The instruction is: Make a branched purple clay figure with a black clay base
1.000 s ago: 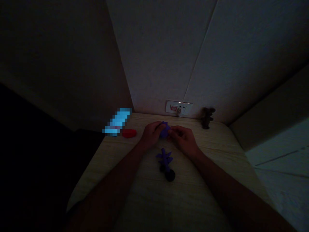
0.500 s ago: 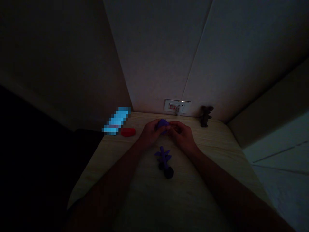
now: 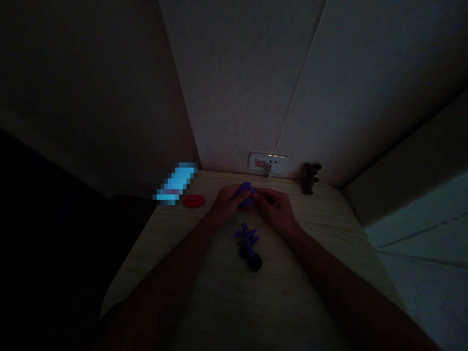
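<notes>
Between my two hands is a rounded purple piece (image 3: 246,191), perhaps modelling clay; the dim light hides its exact shape. My left hand (image 3: 227,201) is closed around its left side, with the thumb across the front. The fingers of my right hand (image 3: 273,204) pinch its right edge. Closer to me on the wooden tabletop (image 3: 292,287) lies a purple figure (image 3: 248,239), a stem with pointed leaf-like parts along its sides and dark round pieces at its near end.
A red oval object (image 3: 193,201) lies to the left, beside a glowing, pixelated screen (image 3: 177,183). At the back right stands a small dark figure (image 3: 310,178) with rounded ears. A wall socket (image 3: 268,163) with a plug is just behind the table.
The purple piece has turned slightly between my hands and shows more of its front. My right fingers have shifted a little along its edge. The things on the table stay put.
</notes>
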A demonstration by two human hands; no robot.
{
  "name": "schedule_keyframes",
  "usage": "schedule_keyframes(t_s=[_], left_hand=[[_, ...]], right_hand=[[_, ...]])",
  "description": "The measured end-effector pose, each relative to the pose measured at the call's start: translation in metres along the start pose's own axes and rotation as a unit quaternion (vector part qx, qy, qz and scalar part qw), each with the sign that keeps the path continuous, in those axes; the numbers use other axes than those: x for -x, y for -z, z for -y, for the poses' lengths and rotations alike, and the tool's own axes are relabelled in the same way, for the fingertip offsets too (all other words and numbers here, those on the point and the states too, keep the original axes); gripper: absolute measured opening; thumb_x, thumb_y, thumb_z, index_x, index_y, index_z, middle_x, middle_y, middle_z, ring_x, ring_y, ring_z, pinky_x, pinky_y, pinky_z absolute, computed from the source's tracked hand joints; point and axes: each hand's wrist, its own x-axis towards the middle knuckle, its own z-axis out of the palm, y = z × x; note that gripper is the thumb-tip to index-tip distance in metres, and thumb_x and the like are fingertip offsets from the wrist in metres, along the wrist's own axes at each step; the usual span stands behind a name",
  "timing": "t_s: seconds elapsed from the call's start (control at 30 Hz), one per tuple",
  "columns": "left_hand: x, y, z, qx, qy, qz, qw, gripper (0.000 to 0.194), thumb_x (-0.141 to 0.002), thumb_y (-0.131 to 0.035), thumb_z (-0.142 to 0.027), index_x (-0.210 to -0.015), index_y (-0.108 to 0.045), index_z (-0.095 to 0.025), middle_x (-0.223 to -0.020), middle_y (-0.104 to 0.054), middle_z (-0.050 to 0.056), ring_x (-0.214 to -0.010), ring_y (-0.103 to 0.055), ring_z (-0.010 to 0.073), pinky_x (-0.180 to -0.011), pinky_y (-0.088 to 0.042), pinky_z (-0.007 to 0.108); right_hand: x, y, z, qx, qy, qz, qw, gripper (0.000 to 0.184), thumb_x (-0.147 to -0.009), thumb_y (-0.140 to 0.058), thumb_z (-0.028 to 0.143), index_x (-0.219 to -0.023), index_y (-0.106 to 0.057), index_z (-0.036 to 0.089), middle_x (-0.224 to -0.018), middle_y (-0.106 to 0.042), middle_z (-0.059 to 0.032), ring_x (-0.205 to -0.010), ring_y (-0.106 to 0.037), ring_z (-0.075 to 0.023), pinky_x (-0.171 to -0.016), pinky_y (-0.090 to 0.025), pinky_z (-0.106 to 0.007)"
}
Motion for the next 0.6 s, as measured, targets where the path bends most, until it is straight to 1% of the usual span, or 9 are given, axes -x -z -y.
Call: schedule_keyframes(t_s=[0.1, 0.17, 0.23, 0.33, 0.4, 0.5, 0.6], left_hand=[[-0.0001, -0.0016, -0.0029, 0.031, -0.006, 0.004, 0.999, 0.034, -0.084, -0.072, -0.051, -0.087, -0.071, -0.017, -0.076, -0.07, 0.004, -0.065, -0.064, 0.0173, -0.061, -0.05, 0.028], [0.0, -0.0022, -0.0043, 0.013, -0.028, -0.012, 0.999, 0.031, -0.083, -0.075, -0.048, -0.087, -0.072, -0.017, -0.079, -0.071, 0.004, -0.07, -0.065, 0.0171, -0.064, -0.05, 0.027], [0.0003, -0.0024, -0.0046, -0.005, -0.034, -0.019, 0.999, 0.03, -0.082, -0.077, -0.046, -0.09, -0.073, -0.017, -0.083, -0.074, 0.005, -0.075, -0.067, 0.0181, -0.067, -0.051, 0.027], [0.0001, -0.0017, -0.0038, -0.025, -0.035, -0.023, 0.999, 0.027, -0.085, -0.073, -0.042, -0.095, -0.074, -0.017, -0.09, -0.077, 0.006, -0.08, -0.07, 0.02, -0.073, -0.053, 0.029], [-0.0004, -0.001, -0.0035, -0.049, -0.044, -0.029, 0.997, 0.023, -0.087, -0.07, -0.039, -0.093, -0.074, -0.017, -0.088, -0.077, 0.006, -0.081, -0.069, 0.0201, -0.074, -0.052, 0.029], [-0.0004, -0.0003, -0.0049, -0.081, -0.055, -0.038, 0.994, 0.018, -0.087, -0.07, -0.034, -0.089, -0.072, -0.016, -0.084, -0.074, 0.004, -0.078, -0.066, 0.0188, -0.071, -0.05, 0.027], [0.0009, -0.0007, -0.0076, -0.093, -0.053, -0.025, 0.994, 0.019, -0.088, -0.067, -0.034, -0.089, -0.07, -0.015, -0.081, -0.07, 0.003, -0.074, -0.062, 0.0171, -0.066, -0.046, 0.026]], right_hand=[[-0.0009, 0.001, -0.0007, 0.018, 0.02, -0.016, 1.0, 0.038, -0.083, -0.079, 0.054, -0.103, -0.083, 0.022, -0.102, -0.084, -0.0081, -0.091, -0.078, -0.0261, -0.085, -0.062, -0.039], [-0.0011, 0.0016, 0.0002, 0.019, 0.032, -0.023, 0.999, 0.037, -0.083, -0.079, 0.053, -0.104, -0.082, 0.023, -0.106, -0.084, -0.0084, -0.095, -0.078, -0.0264, -0.089, -0.062, -0.04], [-0.0009, 0.0018, 0.0011, 0.005, 0.035, -0.018, 0.999, 0.037, -0.083, -0.081, 0.052, -0.106, -0.082, 0.023, -0.107, -0.084, -0.0082, -0.097, -0.078, -0.0265, -0.092, -0.062, -0.041], [-0.0006, 0.0017, 0.0012, -0.017, 0.015, -0.014, 1.0, 0.042, -0.081, -0.083, 0.052, -0.111, -0.081, 0.023, -0.105, -0.084, -0.008, -0.094, -0.079, -0.0266, -0.09, -0.063, -0.042], [-0.0006, 0.0014, 0.0009, -0.012, 0.003, -0.016, 1.0, 0.044, -0.079, -0.085, 0.053, -0.111, -0.081, 0.024, -0.104, -0.084, -0.0079, -0.093, -0.079, -0.0269, -0.089, -0.063, -0.043], [0.0004, 0.0007, 0.0026, 0.009, 0.005, -0.023, 1.0, 0.04, -0.076, -0.088, 0.052, -0.104, -0.083, 0.022, -0.104, -0.084, -0.0081, -0.094, -0.079, -0.0271, -0.09, -0.063, -0.042], [0.0026, -0.0006, 0.0078, 0.016, -0.004, -0.04, 0.999, 0.036, -0.076, -0.088, 0.047, -0.099, -0.084, 0.019, -0.098, -0.085, -0.0078, -0.09, -0.079, -0.0267, -0.085, -0.063, -0.039]])
